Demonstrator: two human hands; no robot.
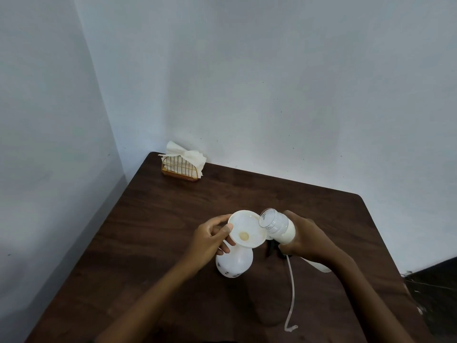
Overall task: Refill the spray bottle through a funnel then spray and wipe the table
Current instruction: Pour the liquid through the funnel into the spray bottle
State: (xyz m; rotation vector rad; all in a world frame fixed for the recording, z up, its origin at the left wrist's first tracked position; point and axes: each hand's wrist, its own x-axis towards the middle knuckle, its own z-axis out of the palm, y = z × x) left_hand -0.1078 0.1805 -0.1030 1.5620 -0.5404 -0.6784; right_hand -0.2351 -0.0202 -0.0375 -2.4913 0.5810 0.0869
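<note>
**Pour step: steady funnel, slow tilt**

L hand (210, 240) pinches the funnel (247, 230) rim. Funnel sits in the spray bottle (235, 264) neck, bottle upright on the surface (173, 231). R hand (311, 240) is wrapped round the refill bottle (277, 225), tilted, mouth just over the funnel edge. Rec: shift mouth toward funnel ctr, add tilt gradually, pause so it drains. Hold the rim throughout, setup looks top-heavy. Pump tube (290, 293) lies near R forearm, don't snag.

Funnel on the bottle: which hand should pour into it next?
Right, probably. The right hand grips the tilted refill bottle, its mouth over the funnel; the left hand pinches that funnel on the spray bottle.
</note>
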